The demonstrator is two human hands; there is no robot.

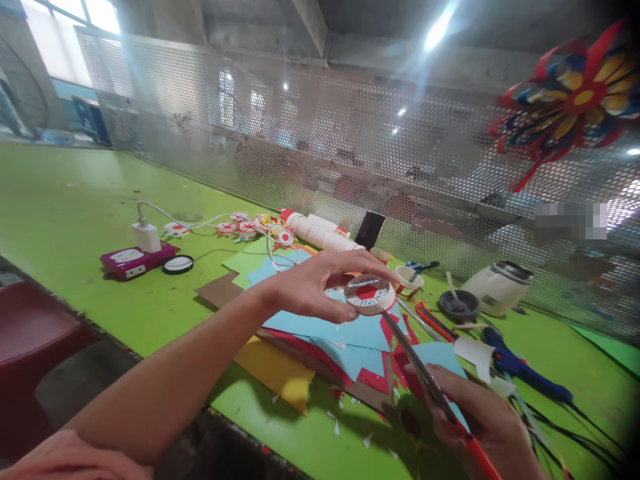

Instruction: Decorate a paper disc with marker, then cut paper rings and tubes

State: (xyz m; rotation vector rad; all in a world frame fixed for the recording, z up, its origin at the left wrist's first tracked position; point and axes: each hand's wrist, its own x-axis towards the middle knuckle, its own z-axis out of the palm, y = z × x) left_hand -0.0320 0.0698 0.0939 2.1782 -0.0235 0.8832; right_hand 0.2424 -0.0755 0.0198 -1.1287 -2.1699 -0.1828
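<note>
My left hand (pixel 320 283) reaches out over the table and pinches a small round paper piece (pixel 369 295) between thumb and fingers. This piece has a pale rim, a red centre and blue dots. Lower right, my right hand (pixel 483 417) is closed around a slim dark metal tool (pixel 420 363) with a red end; its exact kind is not clear. The tool's tip is at the lower edge of the round piece; whether they touch I cannot tell. Below both hands lie blue paper sheets (pixel 320 327), with red, brown and yellow sheets (pixel 275 370) beneath.
On the green table (pixel 165 320), a purple power strip (pixel 135 260) with a white plug stands left. Several decorated discs (pixel 247 229) and white rolls (pixel 320 230) lie behind. A glue gun (pixel 530 373), an orange cutter (pixel 435 320) and a white jar (pixel 497 287) are right. Perforated metal screens the back.
</note>
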